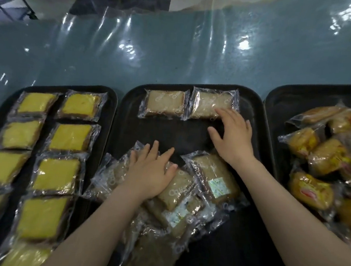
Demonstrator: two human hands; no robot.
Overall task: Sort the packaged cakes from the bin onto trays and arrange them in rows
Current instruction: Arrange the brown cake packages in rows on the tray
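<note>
Three dark trays on a bench (176,55) covered in glossy film. Left tray (112,98): yellow cakes (69,137) in two finished columns. Middle tray (127,116): two pale cakes side by side along its far edge, the left one (164,103) and the right one (209,106), beginning a row; a loose heap of pale cakes (186,196) lies at its near edge. Right tray (282,103): an unsorted pile of orange cakes (324,153).

Right hand (233,135): fingers spread and nearly straight, their tips resting on the near right corner of the right pale cake, pinching nothing. Left hand (152,171): fingers spread flat, pressing on top of the heap, thumb toward the bare tray centre.

Step in hand, as judged: squaring up the second pale cake in the far row while the left hand readies the next one from the heap. The next move calls for closing the left fingers around one packet, lifting it free of the overlapping wrappers, and setting it just near of the first row, aligned with it, label side down like the others
</note>
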